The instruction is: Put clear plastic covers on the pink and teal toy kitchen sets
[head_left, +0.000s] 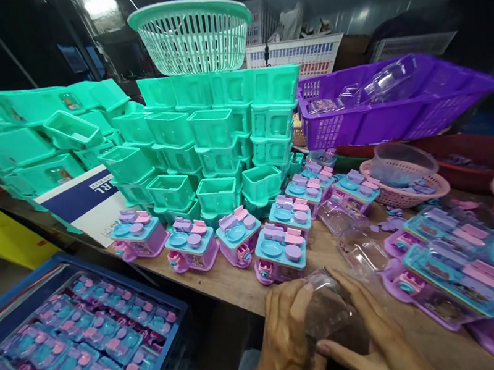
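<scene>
While cupped between them, clear plastic shell [331,315] in closed grip of left hand [284,345], right hand [374,334]

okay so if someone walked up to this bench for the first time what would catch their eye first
Probably the big stack of teal plastic tubs at the back of the wooden table, with a teal basket perched on top. In front runs a row of pink-and-blue toy sets. At the near edge, the left hand and right hand cup a clear plastic shell.
</scene>
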Demonstrator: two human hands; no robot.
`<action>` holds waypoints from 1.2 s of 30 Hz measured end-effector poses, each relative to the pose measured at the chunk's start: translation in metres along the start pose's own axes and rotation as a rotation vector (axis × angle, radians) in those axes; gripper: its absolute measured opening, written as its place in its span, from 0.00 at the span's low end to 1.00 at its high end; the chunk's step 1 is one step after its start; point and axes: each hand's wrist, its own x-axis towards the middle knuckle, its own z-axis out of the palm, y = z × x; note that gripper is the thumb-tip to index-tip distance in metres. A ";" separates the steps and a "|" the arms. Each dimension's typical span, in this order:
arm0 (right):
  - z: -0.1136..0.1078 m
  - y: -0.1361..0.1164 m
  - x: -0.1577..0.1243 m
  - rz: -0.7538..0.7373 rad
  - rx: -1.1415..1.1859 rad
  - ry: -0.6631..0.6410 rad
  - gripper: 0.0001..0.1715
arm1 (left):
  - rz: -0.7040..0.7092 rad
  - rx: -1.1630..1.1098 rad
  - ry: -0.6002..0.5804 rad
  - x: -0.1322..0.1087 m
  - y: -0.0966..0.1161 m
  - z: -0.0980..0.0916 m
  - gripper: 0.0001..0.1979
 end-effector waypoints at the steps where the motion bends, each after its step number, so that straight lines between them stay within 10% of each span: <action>1: -0.001 0.000 0.001 0.017 0.020 0.012 0.48 | 0.030 0.005 0.009 0.001 -0.001 0.000 0.37; 8: -0.012 -0.008 0.011 0.392 0.528 0.077 0.39 | 0.175 0.061 -0.038 0.003 -0.011 -0.009 0.33; 13: 0.007 0.016 0.003 0.677 0.767 -0.077 0.41 | 0.201 0.125 0.110 -0.009 -0.006 0.020 0.26; 20: -0.026 0.021 0.028 0.682 0.575 0.043 0.47 | 0.177 -0.037 0.076 -0.009 -0.005 0.021 0.34; 25: -0.077 -0.008 0.059 0.618 0.348 0.175 0.47 | -0.267 0.138 0.149 0.028 -0.043 -0.001 0.33; 30: -0.093 -0.011 0.075 0.508 0.300 0.138 0.46 | -0.358 0.036 0.019 0.026 -0.048 0.008 0.35; 36: -0.099 -0.002 0.093 0.107 -0.061 0.053 0.33 | -0.428 -0.187 -0.002 0.017 -0.036 0.019 0.44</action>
